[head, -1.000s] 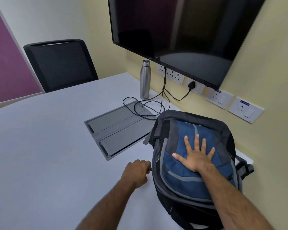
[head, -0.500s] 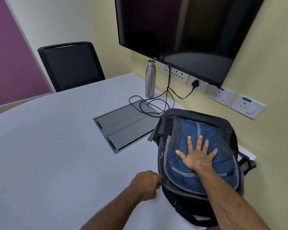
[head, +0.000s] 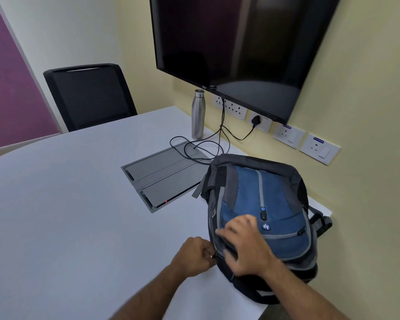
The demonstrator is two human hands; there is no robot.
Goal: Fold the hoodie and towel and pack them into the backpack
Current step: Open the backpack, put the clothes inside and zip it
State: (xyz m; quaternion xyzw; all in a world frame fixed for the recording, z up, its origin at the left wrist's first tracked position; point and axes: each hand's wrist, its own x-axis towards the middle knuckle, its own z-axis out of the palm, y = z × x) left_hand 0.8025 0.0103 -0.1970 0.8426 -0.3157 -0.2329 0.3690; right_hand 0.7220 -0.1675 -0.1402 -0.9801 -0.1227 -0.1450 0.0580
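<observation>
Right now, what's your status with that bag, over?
Left hand pinching zipper pull at backpack's side. Right hand on its front, blurred. Hoodie and towel not in view. Nothing in the way.

**One head-worn view, looking down at the table corner**

The single wide-angle camera sat on the person's head, facing forward and down. It looked close over the backpack (head: 261, 195), with the wall screen (head: 236, 49) above and behind that backpack.
</observation>
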